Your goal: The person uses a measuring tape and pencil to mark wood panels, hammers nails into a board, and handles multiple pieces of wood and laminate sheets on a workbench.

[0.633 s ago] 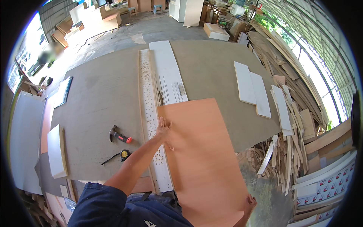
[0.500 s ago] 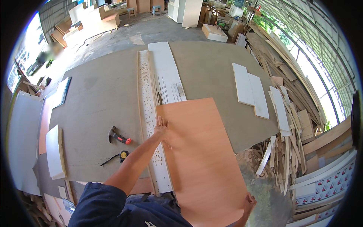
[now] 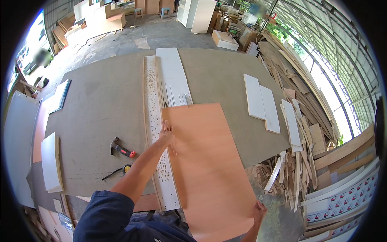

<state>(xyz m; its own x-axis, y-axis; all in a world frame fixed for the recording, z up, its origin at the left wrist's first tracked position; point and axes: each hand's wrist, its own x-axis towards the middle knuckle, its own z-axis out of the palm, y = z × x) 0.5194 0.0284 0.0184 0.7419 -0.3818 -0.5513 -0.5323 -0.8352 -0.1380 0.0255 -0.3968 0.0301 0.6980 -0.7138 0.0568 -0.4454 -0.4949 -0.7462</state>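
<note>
A large reddish-brown wood panel (image 3: 213, 169) lies along the front of the worktable, its far end over several thin white strips (image 3: 177, 99). My left hand (image 3: 166, 135) is closed over the panel's left edge, fingers pointing away from me. Lower down, my right hand (image 3: 259, 211) grips the right edge near the panel's close corner. Left of the panel runs a long white board with many small holes (image 3: 163, 173), edged by a thin wooden strip. A claw hammer (image 3: 122, 148) with a black and red handle rests left of my forearm, beside a tape measure (image 3: 127, 168) partly hidden by that arm.
White boards (image 3: 254, 97) lie on the right of the brown tabletop (image 3: 100, 97); another white board (image 3: 50, 163) sits at its left edge. A long white panel (image 3: 171, 68) reaches the far edge. Scrap wood strips (image 3: 300, 165) are heaped to the right, past the table.
The wood panel has slid slightly away from me, further over the white strips, with both hands still on it. The whole view has shifted a little.
</note>
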